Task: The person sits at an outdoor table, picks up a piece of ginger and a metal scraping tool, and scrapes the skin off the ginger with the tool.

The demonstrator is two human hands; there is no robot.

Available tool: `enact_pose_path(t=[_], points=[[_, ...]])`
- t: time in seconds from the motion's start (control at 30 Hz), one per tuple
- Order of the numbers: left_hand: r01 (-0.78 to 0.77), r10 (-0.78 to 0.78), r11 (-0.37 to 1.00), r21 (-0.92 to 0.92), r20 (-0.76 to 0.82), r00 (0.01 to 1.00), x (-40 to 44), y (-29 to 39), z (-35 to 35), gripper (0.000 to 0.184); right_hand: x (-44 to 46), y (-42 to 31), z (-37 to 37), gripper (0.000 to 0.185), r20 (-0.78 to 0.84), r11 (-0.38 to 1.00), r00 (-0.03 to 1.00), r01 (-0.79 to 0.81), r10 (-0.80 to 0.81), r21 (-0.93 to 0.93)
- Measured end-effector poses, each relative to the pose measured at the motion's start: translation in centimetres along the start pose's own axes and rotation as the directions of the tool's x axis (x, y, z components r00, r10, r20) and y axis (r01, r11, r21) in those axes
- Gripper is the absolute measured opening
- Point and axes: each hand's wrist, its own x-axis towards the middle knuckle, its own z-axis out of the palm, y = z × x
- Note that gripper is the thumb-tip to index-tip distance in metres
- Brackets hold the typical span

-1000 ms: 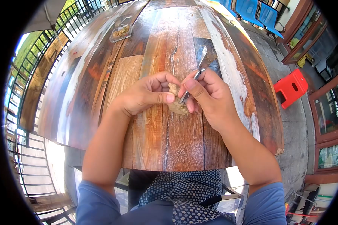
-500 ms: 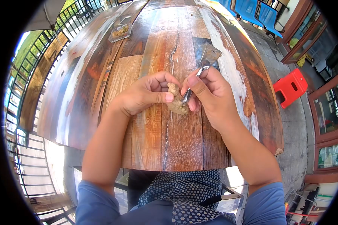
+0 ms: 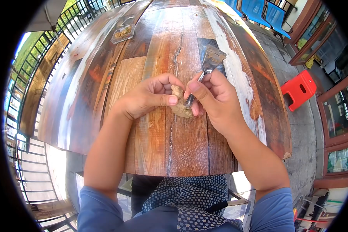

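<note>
A knobbly, pale brown piece of ginger root (image 3: 182, 110) is pinched between the thumb and fingers of my left hand (image 3: 152, 96), above the wooden table. My right hand (image 3: 216, 94) is closed round the handle of a shiny metal spatula-like utensil (image 3: 214, 58). Its broad flat head points up and away from me. The lower end of the handle meets the right side of the ginger. Fingers hide part of the handle and the ginger's left side.
A small clear plastic box (image 3: 123, 34) holding yellowish-brown pieces stands at the far left of the plank-patterned table (image 3: 154, 143). A red plastic stool (image 3: 299, 91) is on the floor at right. Blue chairs (image 3: 274, 17) stand beyond the table; a black railing (image 3: 27, 73) runs along the left.
The utensil's head has tilted and swung slightly to the left with a small turn of my right hand. My left hand and the ginger have barely moved.
</note>
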Motion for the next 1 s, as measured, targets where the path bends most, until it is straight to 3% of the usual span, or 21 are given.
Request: enact_pose_path(t=[1.0], points=[[0.001, -0.001, 1.0, -0.004, 0.012, 1.0, 0.01, 0.09, -0.04, 0.03, 0.14, 0.26, -0.17, 0.019, 0.01, 0.999, 1.0, 0.018, -0.018, -0.031]])
